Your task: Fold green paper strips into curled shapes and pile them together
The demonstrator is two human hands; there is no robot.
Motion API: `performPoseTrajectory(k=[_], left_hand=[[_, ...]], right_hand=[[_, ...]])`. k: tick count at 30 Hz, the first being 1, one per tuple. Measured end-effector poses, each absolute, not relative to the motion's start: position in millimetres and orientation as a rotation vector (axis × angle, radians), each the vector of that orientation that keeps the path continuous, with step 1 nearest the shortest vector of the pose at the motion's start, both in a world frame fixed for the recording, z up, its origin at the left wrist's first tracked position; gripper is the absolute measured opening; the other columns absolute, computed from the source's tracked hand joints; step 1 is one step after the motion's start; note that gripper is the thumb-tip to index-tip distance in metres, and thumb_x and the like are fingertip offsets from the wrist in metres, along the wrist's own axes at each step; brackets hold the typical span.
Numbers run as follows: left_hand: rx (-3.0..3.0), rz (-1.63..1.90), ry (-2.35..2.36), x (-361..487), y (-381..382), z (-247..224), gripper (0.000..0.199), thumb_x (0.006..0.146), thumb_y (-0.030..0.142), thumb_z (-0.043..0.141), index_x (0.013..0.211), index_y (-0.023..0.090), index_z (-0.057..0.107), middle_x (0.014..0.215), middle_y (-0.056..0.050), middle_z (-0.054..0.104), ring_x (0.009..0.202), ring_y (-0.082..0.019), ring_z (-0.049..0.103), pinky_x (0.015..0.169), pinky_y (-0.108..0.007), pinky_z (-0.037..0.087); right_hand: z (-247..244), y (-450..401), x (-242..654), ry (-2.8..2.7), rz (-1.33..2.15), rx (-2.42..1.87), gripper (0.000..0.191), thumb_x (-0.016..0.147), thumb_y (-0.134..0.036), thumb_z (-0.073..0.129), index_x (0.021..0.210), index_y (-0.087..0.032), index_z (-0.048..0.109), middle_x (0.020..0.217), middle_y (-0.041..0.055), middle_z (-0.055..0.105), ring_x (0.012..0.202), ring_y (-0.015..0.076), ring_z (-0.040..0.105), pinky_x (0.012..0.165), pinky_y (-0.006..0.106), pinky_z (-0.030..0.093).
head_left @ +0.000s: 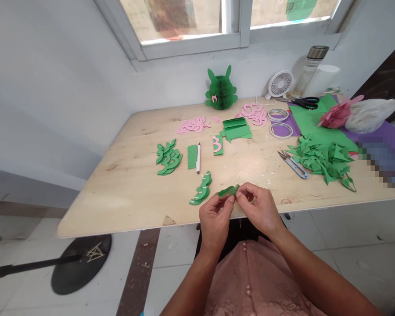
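Between my fingertips at the table's front edge is a small green paper cutout [227, 191]. My left hand [216, 216] pinches its lower left side, and my right hand [257, 205] pinches the right end, so the fingers hide part of it. Just left of my hands lie several green scalloped cutouts [202, 191] with pale strips on them. Farther off is a larger pile of green cutouts [168, 158]. Beside it a white pen [198, 159] rests along a folded green paper piece [191, 157]. A pink curved cutout [217, 144] lies on another green piece.
Thread snips [294, 165] and green paper scraps [325, 158] lie to the right. Behind are tape rolls [281, 130], black scissors [305, 103], a white fan [279, 84] and a bottle [311, 72]. A green honeycomb paper figure [221, 92] stands by the wall, near pink cutouts [194, 125].
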State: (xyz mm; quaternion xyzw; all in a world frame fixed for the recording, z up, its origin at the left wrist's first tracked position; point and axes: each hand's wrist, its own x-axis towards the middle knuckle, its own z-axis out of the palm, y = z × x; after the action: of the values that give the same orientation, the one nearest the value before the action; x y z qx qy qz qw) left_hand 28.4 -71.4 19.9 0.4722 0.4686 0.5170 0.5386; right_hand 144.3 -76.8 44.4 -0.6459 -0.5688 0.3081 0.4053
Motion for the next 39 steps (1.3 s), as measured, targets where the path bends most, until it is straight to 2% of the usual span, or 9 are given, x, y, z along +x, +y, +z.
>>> performPoseTrajectory(k=[10, 19, 28, 36, 39], left_hand=[[1.110, 1.232, 1.118, 28.8, -71.2, 19.5, 0.012, 0.073, 0.026, 0.067, 0.080, 0.016, 0.071, 0.079, -0.003, 0.072, 0.077, -0.017, 0.067, 0.074, -0.028, 0.052], [1.149, 1.215, 1.102, 29.3, -73.3, 22.2, 0.017, 0.076, 0.024, 0.065, 0.090, 0.018, 0.071, 0.086, -0.003, 0.072, 0.082, -0.016, 0.066, 0.079, -0.027, 0.051], [1.032, 1.225, 1.171, 29.5, -69.7, 22.3, 0.014, 0.070, 0.028, 0.068, 0.072, 0.015, 0.070, 0.071, -0.002, 0.071, 0.067, -0.014, 0.064, 0.066, -0.025, 0.050], [1.136, 1.218, 1.114, 27.9, -71.7, 17.9, 0.015, 0.074, 0.027, 0.065, 0.082, 0.016, 0.071, 0.085, -0.005, 0.072, 0.081, -0.018, 0.066, 0.079, -0.031, 0.052], [1.150, 1.222, 1.111, 27.9, -72.2, 17.6, 0.014, 0.074, 0.025, 0.065, 0.082, 0.016, 0.071, 0.084, -0.004, 0.072, 0.081, -0.018, 0.066, 0.079, -0.030, 0.052]], right_hand=[[43.0, -76.6, 145.6, -1.444, 0.758, -1.607, 0.016, 0.076, -0.023, 0.049, 0.063, -0.018, 0.058, 0.056, -0.0020, 0.057, 0.054, 0.0103, 0.047, 0.052, 0.021, 0.037], [42.9, -75.6, 145.1, -1.435, 0.775, -1.645, 0.015, 0.075, -0.023, 0.049, 0.063, -0.019, 0.055, 0.056, -0.0029, 0.054, 0.054, 0.0103, 0.046, 0.054, 0.021, 0.036], [46.0, -77.7, 145.3, -1.436, 0.805, -1.616, 0.017, 0.077, -0.024, 0.048, 0.063, -0.019, 0.057, 0.058, -0.0021, 0.056, 0.056, 0.0107, 0.048, 0.054, 0.021, 0.037], [43.3, -77.2, 145.8, -1.441, 0.776, -1.621, 0.017, 0.076, -0.025, 0.049, 0.063, -0.018, 0.057, 0.055, -0.0021, 0.055, 0.053, 0.0107, 0.047, 0.053, 0.021, 0.037], [44.1, -77.1, 145.5, -1.438, 0.778, -1.636, 0.016, 0.075, -0.024, 0.049, 0.062, -0.019, 0.056, 0.054, -0.0026, 0.053, 0.053, 0.0105, 0.046, 0.053, 0.021, 0.036]])
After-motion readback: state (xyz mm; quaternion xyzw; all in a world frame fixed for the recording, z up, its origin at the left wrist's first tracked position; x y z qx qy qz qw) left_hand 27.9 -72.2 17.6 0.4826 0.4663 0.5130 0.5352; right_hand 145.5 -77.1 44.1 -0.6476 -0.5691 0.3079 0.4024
